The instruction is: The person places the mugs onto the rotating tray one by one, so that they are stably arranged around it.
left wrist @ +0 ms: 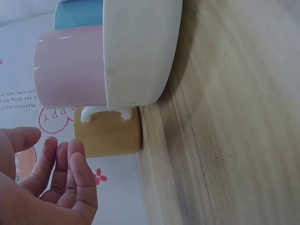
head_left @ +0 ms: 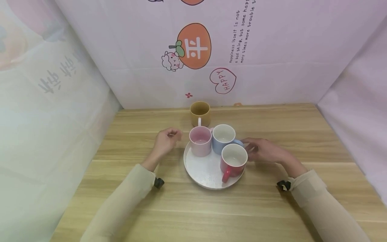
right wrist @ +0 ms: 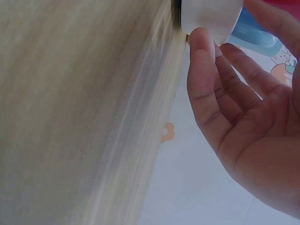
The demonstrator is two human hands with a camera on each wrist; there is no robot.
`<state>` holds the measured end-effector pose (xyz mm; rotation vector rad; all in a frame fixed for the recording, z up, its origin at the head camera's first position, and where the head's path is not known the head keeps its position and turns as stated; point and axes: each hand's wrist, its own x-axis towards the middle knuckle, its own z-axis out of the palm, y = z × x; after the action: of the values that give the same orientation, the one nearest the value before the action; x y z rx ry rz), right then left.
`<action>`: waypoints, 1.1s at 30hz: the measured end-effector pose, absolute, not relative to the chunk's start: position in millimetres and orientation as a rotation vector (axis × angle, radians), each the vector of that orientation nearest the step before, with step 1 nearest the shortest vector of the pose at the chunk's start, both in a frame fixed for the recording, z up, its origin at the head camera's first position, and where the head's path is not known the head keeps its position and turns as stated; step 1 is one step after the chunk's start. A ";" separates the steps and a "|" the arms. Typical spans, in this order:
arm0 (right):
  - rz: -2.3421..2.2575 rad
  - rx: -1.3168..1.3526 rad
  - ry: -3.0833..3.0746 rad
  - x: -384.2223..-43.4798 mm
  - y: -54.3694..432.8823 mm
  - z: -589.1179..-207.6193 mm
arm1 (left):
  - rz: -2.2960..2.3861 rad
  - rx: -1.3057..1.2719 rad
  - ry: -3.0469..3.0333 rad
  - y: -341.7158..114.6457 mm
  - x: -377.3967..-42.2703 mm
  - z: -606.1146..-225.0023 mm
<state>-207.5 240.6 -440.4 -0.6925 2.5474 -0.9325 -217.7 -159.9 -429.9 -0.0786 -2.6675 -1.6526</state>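
A round white tray [head_left: 205, 173] carries a pink mug [head_left: 202, 148], a light blue mug [head_left: 218, 144] and a red mug [head_left: 233, 164] with a white inside. The red mug's handle points to the front; the blue mug's handle points right. To the left of the pink mug, my left hand [head_left: 167, 143] hovers with loosely bent fingers and nothing in it. My right hand [head_left: 263, 150] is at the tray's right side, beside the red mug and the blue handle. In the right wrist view its fingertips [right wrist: 202, 41] overlap the tray's white side, fingers gently bent.
Behind the tray, near the table's back edge, stands a mustard-yellow mug [head_left: 202, 117] with a white handle. The wooden table [head_left: 193, 215] meets a printed white backdrop [head_left: 145, 84] at the back, with more cloth on both sides.
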 end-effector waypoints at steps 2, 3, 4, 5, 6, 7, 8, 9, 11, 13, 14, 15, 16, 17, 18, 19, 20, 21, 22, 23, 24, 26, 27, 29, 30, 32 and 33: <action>-0.943 -0.691 2.539 -207.0 240.3 -440.6 | -1.639 -0.079 -2.676 -159.4 -221.7 -431.3; -0.951 -0.699 2.533 -206.9 240.3 -440.9 | -1.636 -0.078 -2.679 -158.9 -223.3 -431.7; -0.956 -0.705 2.531 -206.6 240.0 -441.0 | -1.643 -0.078 -2.678 -158.4 -225.2 -432.1; -0.961 -0.713 2.528 -206.4 239.8 -440.9 | -1.644 -0.079 -2.677 -157.8 -226.6 -432.3; -0.968 -0.713 2.526 -206.2 239.5 -440.9 | -1.646 -0.077 -2.677 -157.0 -228.0 -432.5; -0.972 -0.718 2.525 -206.1 239.4 -441.0 | -1.647 -0.075 -2.678 -156.1 -229.3 -432.4; -0.973 -0.724 2.527 -206.2 239.4 -441.0 | -1.647 -0.070 -2.679 -155.2 -230.7 -432.4; -0.973 -0.728 2.526 -206.5 239.6 -441.2 | -1.648 -0.066 -2.681 -154.2 -232.0 -432.0; -0.971 -0.728 2.526 -206.7 239.5 -441.1 | -1.630 -0.051 -2.692 -152.5 -235.0 -432.3; -0.967 -0.716 2.529 -207.0 239.1 -441.2 | -1.607 -0.049 -2.700 -150.9 -238.2 -432.9; -0.965 -0.714 2.531 -207.4 239.1 -441.5 | -1.598 -0.048 -2.704 -150.2 -240.0 -433.5; -0.965 -0.708 2.533 -207.6 239.0 -441.7 | -1.590 -0.049 -2.706 -149.4 -241.6 -433.9; -0.965 -0.712 2.534 -207.7 238.8 -441.7 | -1.581 -0.049 -2.706 -148.8 -243.6 -434.9; -0.965 -0.707 2.537 -208.0 238.6 -442.0 | -1.578 -0.053 -2.704 -148.2 -245.4 -435.6; -0.965 -0.707 2.538 -208.2 238.7 -442.1 | -1.578 -0.058 -2.700 -147.5 -247.4 -436.6; -0.970 -0.711 2.536 -208.2 238.7 -442.1 | -1.583 -0.059 -2.696 -146.8 -249.2 -437.1; -0.972 -0.718 2.534 -208.4 239.0 -442.2 | -1.583 -0.059 -2.697 -146.0 -250.9 -437.4; -0.976 -0.723 2.533 -208.3 239.0 -442.0 | -1.586 -0.062 -2.694 -145.2 -252.5 -437.5; -0.978 -0.730 2.531 -208.3 239.3 -441.8 | -1.587 -0.063 -2.694 -144.5 -254.2 -437.8; -0.979 -0.727 2.532 -208.2 239.2 -441.4 | -1.586 -0.063 -2.695 -143.6 -255.6 -437.5; -0.981 -0.734 2.530 -208.1 239.5 -441.0 | -1.580 -0.066 -2.697 -142.7 -257.2 -437.2; -0.980 -0.738 2.531 -208.0 239.4 -440.3 | -1.561 -0.066 -2.711 -141.1 -260.2 -436.8; -0.978 -0.739 2.533 -207.8 239.2 -439.8 | -1.549 -0.070 -2.718 -140.3 -261.9 -436.6; -0.975 -0.742 2.533 -207.6 239.0 -439.0 | -1.527 -0.079 -2.733 -138.2 -265.6 -436.6; -0.974 -0.742 2.532 -207.6 239.1 -438.9 | -1.516 -0.086 -2.740 -137.0 -267.4 -436.4; -0.973 -0.741 2.529 -207.4 239.2 -438.5 | -1.506 -0.097 -2.746 -134.2 -271.1 -436.2; -0.972 -0.739 2.528 -207.5 239.3 -438.4 | -1.502 -0.103 -2.746 -132.8 -272.9 -436.4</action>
<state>-207.5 239.3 -438.4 -0.7388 2.5281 -0.9718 -272.9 -132.8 -436.4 -0.1029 -2.7462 -1.5025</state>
